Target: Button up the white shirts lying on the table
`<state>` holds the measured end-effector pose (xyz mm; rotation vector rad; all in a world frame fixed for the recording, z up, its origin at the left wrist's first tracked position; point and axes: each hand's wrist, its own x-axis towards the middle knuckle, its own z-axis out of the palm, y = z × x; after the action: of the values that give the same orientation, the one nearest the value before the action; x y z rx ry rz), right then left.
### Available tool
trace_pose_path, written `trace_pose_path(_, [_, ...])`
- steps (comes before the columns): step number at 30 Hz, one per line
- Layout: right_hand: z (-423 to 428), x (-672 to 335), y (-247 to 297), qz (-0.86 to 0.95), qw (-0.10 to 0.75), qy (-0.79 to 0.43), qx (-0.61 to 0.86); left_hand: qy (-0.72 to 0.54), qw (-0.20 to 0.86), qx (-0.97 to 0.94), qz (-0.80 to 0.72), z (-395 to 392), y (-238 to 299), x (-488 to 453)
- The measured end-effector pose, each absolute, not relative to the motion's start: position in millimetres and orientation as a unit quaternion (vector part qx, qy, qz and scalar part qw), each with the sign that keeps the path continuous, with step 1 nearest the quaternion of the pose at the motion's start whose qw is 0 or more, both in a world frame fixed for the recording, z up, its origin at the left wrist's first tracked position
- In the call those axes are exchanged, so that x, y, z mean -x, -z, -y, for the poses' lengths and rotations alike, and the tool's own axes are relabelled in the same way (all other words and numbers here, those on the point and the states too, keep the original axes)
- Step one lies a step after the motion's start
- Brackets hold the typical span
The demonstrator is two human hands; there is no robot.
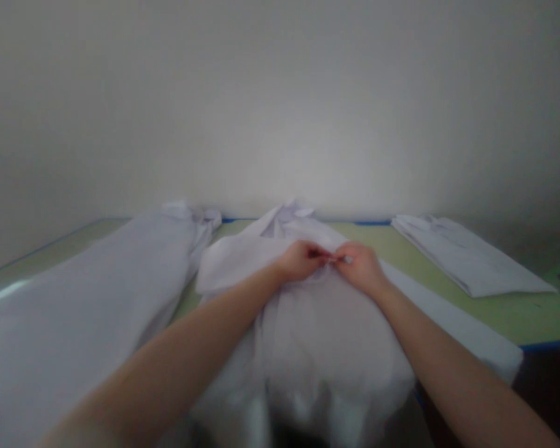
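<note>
A white garment, which looks like a shirt with a collar at its far end, lies in front of me and drapes over the near table edge. My left hand pinches its fabric near the middle. Right beside it, fingertips almost touching, my right hand is closed in a pinch on the same cloth. The small spot between the fingertips is too blurred to make out. One long sleeve stretches out to the right, beneath my right forearm.
A green tabletop with blue edging carries the cloth. To the left, another white garment is spread out. A folded white garment lies at the right. Behind the table rises a plain pale wall.
</note>
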<state>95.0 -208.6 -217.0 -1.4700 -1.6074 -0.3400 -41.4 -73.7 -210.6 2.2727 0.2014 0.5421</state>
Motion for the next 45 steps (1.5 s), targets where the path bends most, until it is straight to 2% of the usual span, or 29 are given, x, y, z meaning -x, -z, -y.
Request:
trace_pose_path(10, [211.1, -96.8, 217.7, 0.686, 0.381, 0.246, 0.568, -0.182, 0.349, -0.914, -0.096, 79.3, 195.6, 44.6])
trace_pose_path(17, [213.0, -92.0, 216.1, 0.711, 0.338, 0.251, 0.564, -0.144, 0.306, -0.937, -0.084, 81.9, 187.7, 48.4])
trace_pose_path(24, [210.8, -86.8, 218.7, 0.602, 0.433, 0.058, 0.668, -0.116, 0.339, -0.928, -0.101, 81.4, 197.4, 46.9])
trace_pose_path(29, [211.5, -90.5, 212.9, 0.563, 0.480, -0.073, 0.669, -0.148, 0.323, -0.927, -0.122, 90.2, 203.4, 41.7])
trace_pose_path(35, [208.6, -94.2, 212.3, 0.516, 0.520, -0.079, 0.676, -0.243, 0.317, -0.901, -0.171, 97.9, 206.4, 38.2])
trace_pose_path(39, [203.5, -96.8, 217.3, 0.505, 0.566, -0.076, 0.648, -0.250, 0.319, -0.889, -0.213, 93.7, 205.5, 38.6])
trace_pose_path(45, [200.0, -95.1, 221.3, 0.529, 0.548, 0.010, 0.647, -0.243, 0.310, -0.894, -0.214, 93.7, 204.3, 39.6])
